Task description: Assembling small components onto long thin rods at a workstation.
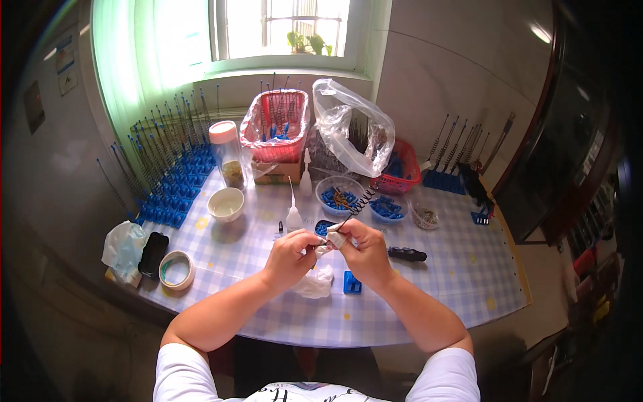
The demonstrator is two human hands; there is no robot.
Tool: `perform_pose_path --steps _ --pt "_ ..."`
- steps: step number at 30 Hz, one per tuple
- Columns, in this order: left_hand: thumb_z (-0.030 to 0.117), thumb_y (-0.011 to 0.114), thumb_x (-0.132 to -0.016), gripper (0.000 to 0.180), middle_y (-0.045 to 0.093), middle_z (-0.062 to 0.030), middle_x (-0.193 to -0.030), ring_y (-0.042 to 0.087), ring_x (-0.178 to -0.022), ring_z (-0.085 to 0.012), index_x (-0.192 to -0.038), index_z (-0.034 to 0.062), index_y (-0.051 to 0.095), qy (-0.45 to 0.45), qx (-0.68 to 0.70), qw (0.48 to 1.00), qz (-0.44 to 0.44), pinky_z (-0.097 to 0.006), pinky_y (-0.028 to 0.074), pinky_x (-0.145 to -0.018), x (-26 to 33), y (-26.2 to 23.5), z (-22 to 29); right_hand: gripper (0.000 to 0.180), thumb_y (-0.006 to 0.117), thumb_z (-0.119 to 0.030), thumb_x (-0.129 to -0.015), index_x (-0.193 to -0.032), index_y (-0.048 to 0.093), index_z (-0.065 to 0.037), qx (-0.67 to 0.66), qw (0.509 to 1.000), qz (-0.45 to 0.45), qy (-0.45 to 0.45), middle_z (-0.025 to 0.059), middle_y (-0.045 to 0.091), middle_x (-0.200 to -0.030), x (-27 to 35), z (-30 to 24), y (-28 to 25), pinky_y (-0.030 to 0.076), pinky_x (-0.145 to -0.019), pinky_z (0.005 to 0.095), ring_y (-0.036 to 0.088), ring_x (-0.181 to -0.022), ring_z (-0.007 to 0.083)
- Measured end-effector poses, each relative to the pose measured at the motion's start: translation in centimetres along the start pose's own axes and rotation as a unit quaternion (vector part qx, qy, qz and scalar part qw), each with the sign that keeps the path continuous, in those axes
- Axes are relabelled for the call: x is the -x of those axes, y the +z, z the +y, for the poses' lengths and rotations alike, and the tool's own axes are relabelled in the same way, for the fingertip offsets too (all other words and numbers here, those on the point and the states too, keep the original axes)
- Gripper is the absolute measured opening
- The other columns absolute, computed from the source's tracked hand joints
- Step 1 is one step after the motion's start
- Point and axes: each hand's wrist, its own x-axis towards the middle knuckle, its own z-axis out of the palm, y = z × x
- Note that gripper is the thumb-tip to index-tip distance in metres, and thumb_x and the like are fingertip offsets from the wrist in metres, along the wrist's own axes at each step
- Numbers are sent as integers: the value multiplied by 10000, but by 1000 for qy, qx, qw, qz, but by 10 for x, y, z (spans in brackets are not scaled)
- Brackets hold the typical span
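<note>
Above the middle of the table, my left hand (pixel 292 258) and my right hand (pixel 366 254) meet in a pinch around a thin black rod with a spring coil (pixel 362 203). The coil slants up and to the right beyond my right hand. White wrapping (pixel 336 238), tape or tissue, shows at the fingertips and partly hides the rod's lower end. Below my hands lie a crumpled white tissue (pixel 315 283) and a small blue plastic stand (pixel 351 283). Just behind them sits a small dark dish of blue pieces (pixel 324 228).
Squeeze bottles (pixel 294 218), a white bowl (pixel 226 204), a tall jar (pixel 228 154) and tubs of blue parts (pixel 340 195) stand behind. Upright coiled rods in blue stands (pixel 167 194) fill the left. A tape roll (pixel 177 271) lies front left, a black-handled tool (pixel 406 254) right.
</note>
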Motion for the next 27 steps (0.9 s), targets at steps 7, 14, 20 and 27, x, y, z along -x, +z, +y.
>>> perform_pose_path --steps 7,14,20,27 --pt "-68 609 -712 186 633 -113 -802 632 -686 -254 -882 5 626 -21 -12 1000 -20 -324 505 -565 -1 -3 2 84 609 29 -848 -927 617 1 -16 1000 0 1 54 660 -811 0 2 1 506 -656 241 623 -763 84" --pt "-58 617 -715 177 632 -113 -803 633 -697 -263 -880 7 630 -33 9 999 -16 -327 505 -579 3 -1 -5 70 618 23 -843 -911 621 9 -25 1000 2 17 53 660 -783 0 0 2 501 -652 239 622 -746 80" --pt "-52 625 -718 181 629 -117 -809 633 -688 -258 -891 2 629 -40 -3 999 -32 -323 508 -567 0 -4 3 73 622 14 -841 -912 633 4 -32 999 13 14 43 658 -775 1 5 1 494 -648 238 619 -724 79" --pt "-54 625 -724 180 628 -112 -816 632 -648 -233 -897 -4 627 -31 9 999 -28 -307 516 -539 0 -2 1 86 617 27 -839 -922 631 9 -28 999 13 16 47 657 -778 1 3 0 496 -659 235 622 -740 77"
